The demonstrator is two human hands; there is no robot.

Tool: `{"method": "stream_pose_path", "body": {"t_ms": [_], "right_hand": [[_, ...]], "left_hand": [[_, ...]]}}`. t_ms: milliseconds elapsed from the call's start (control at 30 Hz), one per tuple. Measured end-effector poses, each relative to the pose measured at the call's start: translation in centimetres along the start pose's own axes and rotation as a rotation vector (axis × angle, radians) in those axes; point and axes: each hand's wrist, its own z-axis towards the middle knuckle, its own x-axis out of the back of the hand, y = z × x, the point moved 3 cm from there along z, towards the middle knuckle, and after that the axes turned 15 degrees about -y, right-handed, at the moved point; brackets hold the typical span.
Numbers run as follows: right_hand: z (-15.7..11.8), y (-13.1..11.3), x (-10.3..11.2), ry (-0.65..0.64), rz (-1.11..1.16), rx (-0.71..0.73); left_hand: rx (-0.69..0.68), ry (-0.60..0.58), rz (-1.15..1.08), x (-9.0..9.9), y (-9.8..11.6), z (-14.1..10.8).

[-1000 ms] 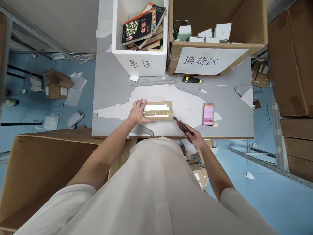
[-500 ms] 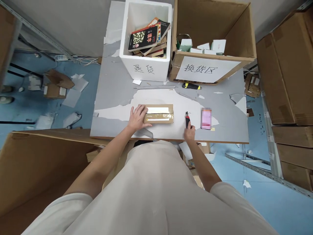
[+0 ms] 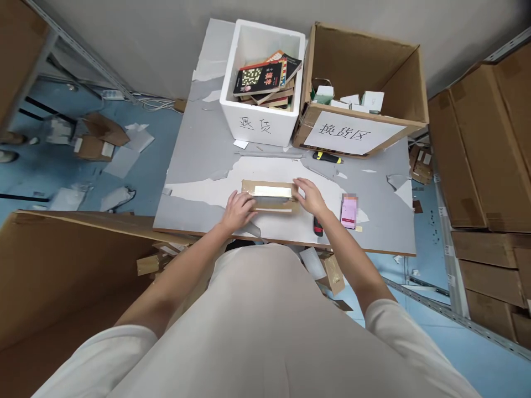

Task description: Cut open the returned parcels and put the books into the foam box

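A small brown cardboard box [image 3: 271, 207] lies on the table in front of me, a white label along its upper side. Its top is parted lengthwise, and a greyish gap shows between the flaps. My left hand [image 3: 239, 211] grips the left end, fingers curled at the flap edge. At the opposite end, my right hand [image 3: 310, 197] has its fingertips on the box's right edge. A red and black utility knife [image 3: 318, 226] rests on the table beside my right wrist, held by neither hand. What is inside the box I cannot make out.
Behind stand a white foam box [image 3: 259, 124] of books and a large carton [image 3: 398, 119] holding small boxes. A yellow and black cutter [image 3: 327, 158] lies before them. A phone [image 3: 349, 213] is at the right. A big open carton [image 3: 74, 276] stands at my left.
My right hand has put the utility knife down and moved left onto the box's right end. The box's taped top has parted. The view has shifted slightly.
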Motion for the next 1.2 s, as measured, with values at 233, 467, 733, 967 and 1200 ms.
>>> {"method": "stream_pose_path", "body": {"t_ms": [233, 467, 733, 967, 1200], "right_hand": [[4.0, -3.2, 1.7, -0.373, -0.367, 0.016], [6.2, -1.1, 2.8, -0.158, -0.142, -0.033], [8.8, 2.0, 1.5, -0.037, 0.069, -0.191], [7.0, 0.0, 1.0, 0.197, -0.252, -0.278], [2.1, -6.5, -0.4, -0.245, -0.540, 0.188]], "left_hand": [[0.025, 0.029, 0.109, -0.8, 1.7, -2.2], [0.064, -0.169, -0.042, -1.5, 2.2, -3.1], [0.063, -0.207, -0.027, -2.2, 1.9, -3.1], [0.078, -0.265, -0.076, 0.4, 2.3, -2.2], [0.234, -0.283, 0.027, 3.3, 3.0, 0.5]]}}
